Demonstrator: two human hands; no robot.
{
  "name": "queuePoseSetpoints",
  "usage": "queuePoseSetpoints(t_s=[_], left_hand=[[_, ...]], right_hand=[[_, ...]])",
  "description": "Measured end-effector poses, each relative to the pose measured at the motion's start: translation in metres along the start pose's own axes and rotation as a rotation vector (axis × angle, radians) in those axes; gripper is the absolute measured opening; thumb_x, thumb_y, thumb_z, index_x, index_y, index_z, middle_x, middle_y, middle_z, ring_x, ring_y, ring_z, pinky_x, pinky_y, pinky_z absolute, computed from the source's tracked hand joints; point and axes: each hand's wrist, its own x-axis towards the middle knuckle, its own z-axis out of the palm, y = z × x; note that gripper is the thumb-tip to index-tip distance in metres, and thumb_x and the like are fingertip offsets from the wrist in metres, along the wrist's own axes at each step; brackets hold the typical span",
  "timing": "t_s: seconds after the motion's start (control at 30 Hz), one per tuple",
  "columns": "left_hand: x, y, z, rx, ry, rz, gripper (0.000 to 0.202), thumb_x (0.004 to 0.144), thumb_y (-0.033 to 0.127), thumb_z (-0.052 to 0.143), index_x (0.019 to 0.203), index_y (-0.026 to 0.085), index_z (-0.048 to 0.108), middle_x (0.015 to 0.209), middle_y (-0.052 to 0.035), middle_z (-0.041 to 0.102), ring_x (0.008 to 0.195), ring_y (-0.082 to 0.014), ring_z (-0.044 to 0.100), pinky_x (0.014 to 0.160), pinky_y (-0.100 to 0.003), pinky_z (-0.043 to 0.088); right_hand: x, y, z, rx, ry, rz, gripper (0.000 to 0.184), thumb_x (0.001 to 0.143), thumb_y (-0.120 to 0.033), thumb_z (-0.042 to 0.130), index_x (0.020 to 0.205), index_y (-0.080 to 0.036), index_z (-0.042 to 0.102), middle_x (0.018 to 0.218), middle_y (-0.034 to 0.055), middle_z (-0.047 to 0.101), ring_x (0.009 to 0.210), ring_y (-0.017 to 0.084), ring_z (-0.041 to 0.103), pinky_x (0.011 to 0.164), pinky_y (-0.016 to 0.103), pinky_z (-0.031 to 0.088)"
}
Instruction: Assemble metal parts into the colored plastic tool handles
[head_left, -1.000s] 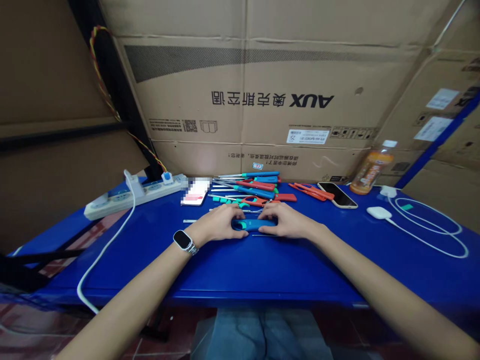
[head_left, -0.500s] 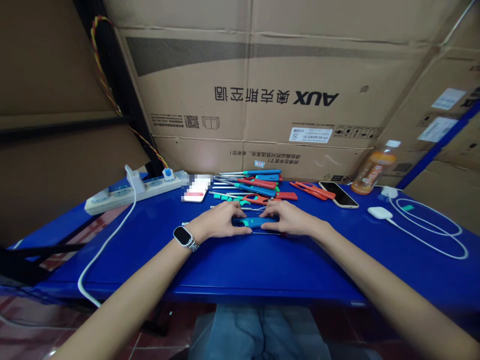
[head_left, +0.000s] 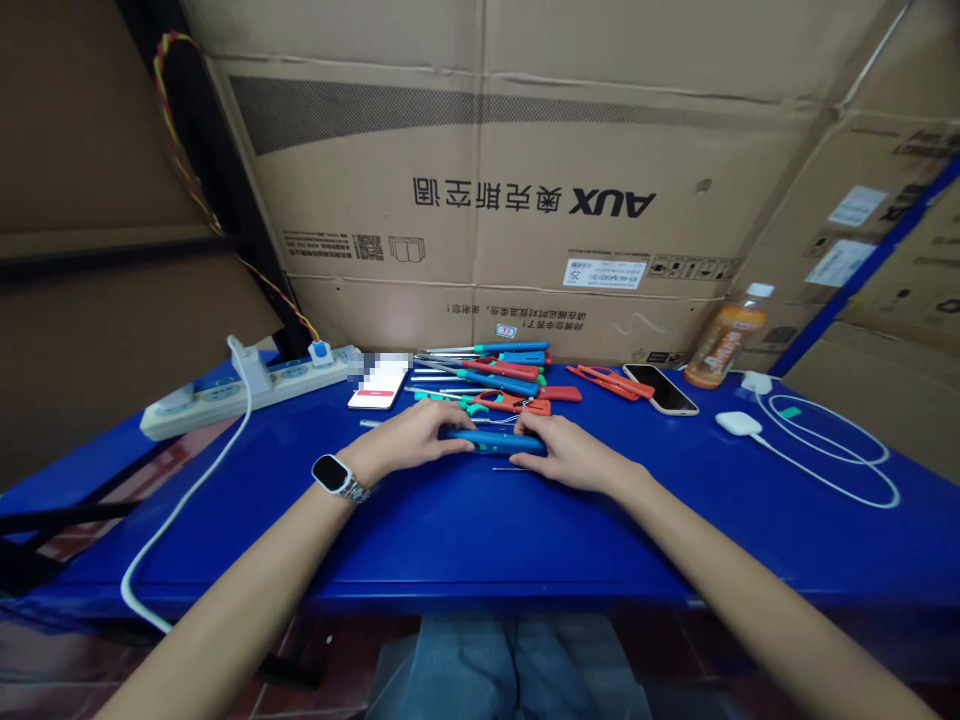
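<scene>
A long-nosed lighter with a blue body (head_left: 491, 442) lies crosswise in front of me, low over the table. My left hand (head_left: 424, 435) grips its left part, and the metal tube appears to stick out past that hand's far side. My right hand (head_left: 559, 450) is closed round the right end, thumb on the near side. Just under the right fingertips lies a thin metal rod (head_left: 507, 469) on the table. Directly behind both hands is a pile of red, blue and green long-nosed lighters (head_left: 517, 380), some overlapping.
On the blue table (head_left: 450, 545), a white phone (head_left: 381, 385) and a power strip (head_left: 247, 390) sit left. Orange lighters (head_left: 611, 381), a dark phone (head_left: 661, 390), a drink bottle (head_left: 726, 337) and a white charger (head_left: 738, 424) with coiled cable are right. Cardboard (head_left: 337, 180) stands behind.
The view has shifted slightly, moving the scene left. Both hands still hold the blue lighter, which is turned a little, with less of its green part showing.
</scene>
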Motion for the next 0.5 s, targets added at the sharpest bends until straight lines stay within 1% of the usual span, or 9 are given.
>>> queuePoseSetpoints(t_s=[0.1,0.17,0.3,0.4,0.47,0.5], left_hand=[[0.000,-0.003,-0.005,0.013,0.054,0.062,0.020,0.087,0.033,0.067,0.098,0.016,0.072,0.089,-0.0050,0.067,0.078,-0.0187,0.061,0.072,-0.028,0.044],[-0.001,-0.004,-0.008,0.049,0.088,0.100,0.020,0.089,0.031,0.066,0.100,0.016,0.073,0.088,-0.0052,0.066,0.077,-0.0183,0.061,0.071,-0.028,0.044],[-0.002,-0.008,-0.011,0.127,0.134,0.171,0.023,0.093,0.032,0.060,0.103,0.016,0.074,0.088,-0.0059,0.064,0.076,-0.0179,0.060,0.071,-0.029,0.045],[-0.002,-0.009,-0.012,0.174,0.165,0.212,0.025,0.095,0.033,0.057,0.107,0.018,0.073,0.088,-0.0063,0.064,0.078,-0.0184,0.060,0.072,-0.030,0.045],[-0.001,-0.006,-0.013,0.213,0.227,0.232,0.024,0.095,0.033,0.057,0.107,0.020,0.073,0.088,-0.0057,0.065,0.082,-0.0196,0.060,0.078,-0.033,0.045],[-0.002,-0.004,-0.013,0.237,0.288,0.234,0.022,0.095,0.033,0.059,0.107,0.022,0.073,0.092,-0.0059,0.066,0.087,-0.0210,0.060,0.083,-0.036,0.044]], right_hand=[[-0.002,-0.001,0.000,-0.064,0.026,-0.039,0.019,0.093,-0.038,0.058,0.103,-0.022,0.056,0.098,0.0049,0.068,0.085,0.020,0.062,0.072,0.028,0.042],[-0.003,-0.002,0.000,-0.139,0.036,-0.073,0.022,0.097,-0.040,0.051,0.105,-0.021,0.058,0.099,0.0068,0.069,0.087,0.021,0.063,0.073,0.029,0.042],[-0.002,-0.005,0.001,-0.297,0.044,-0.134,0.032,0.102,-0.043,0.039,0.097,-0.019,0.060,0.085,0.0068,0.069,0.074,0.019,0.062,0.067,0.028,0.038],[-0.002,-0.007,0.002,-0.364,0.067,-0.143,0.037,0.102,-0.046,0.037,0.091,-0.018,0.059,0.076,0.0067,0.067,0.066,0.018,0.059,0.060,0.027,0.032],[-0.001,-0.008,0.005,-0.357,0.094,-0.107,0.038,0.101,-0.047,0.037,0.090,-0.018,0.059,0.073,0.0065,0.066,0.063,0.018,0.058,0.058,0.028,0.029],[-0.001,-0.009,0.006,-0.331,0.112,-0.078,0.038,0.101,-0.047,0.037,0.089,-0.018,0.058,0.072,0.0063,0.066,0.062,0.018,0.058,0.058,0.028,0.028]])
